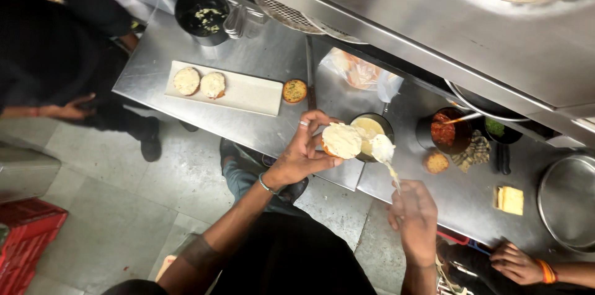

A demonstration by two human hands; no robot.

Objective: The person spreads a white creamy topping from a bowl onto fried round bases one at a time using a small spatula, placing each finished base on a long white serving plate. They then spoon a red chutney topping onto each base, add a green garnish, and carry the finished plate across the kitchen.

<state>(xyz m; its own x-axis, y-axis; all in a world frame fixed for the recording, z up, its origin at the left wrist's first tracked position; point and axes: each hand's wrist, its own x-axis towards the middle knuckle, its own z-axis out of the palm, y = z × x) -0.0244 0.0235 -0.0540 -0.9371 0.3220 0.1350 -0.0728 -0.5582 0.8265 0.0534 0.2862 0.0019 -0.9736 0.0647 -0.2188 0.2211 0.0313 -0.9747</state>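
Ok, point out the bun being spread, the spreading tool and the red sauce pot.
bun [341,140], head view, on its white-coated top.
spreading tool [383,148], head view, on its coated blade.
red sauce pot [444,131], head view, on the sauce.

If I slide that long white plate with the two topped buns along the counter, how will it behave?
The plate looks flat and stiff, so it should slide easily on the smooth steel counter. The two buns sit loose at one end, so a jerk might shift them. It lies near the counter's edge and could perhaps tip off.
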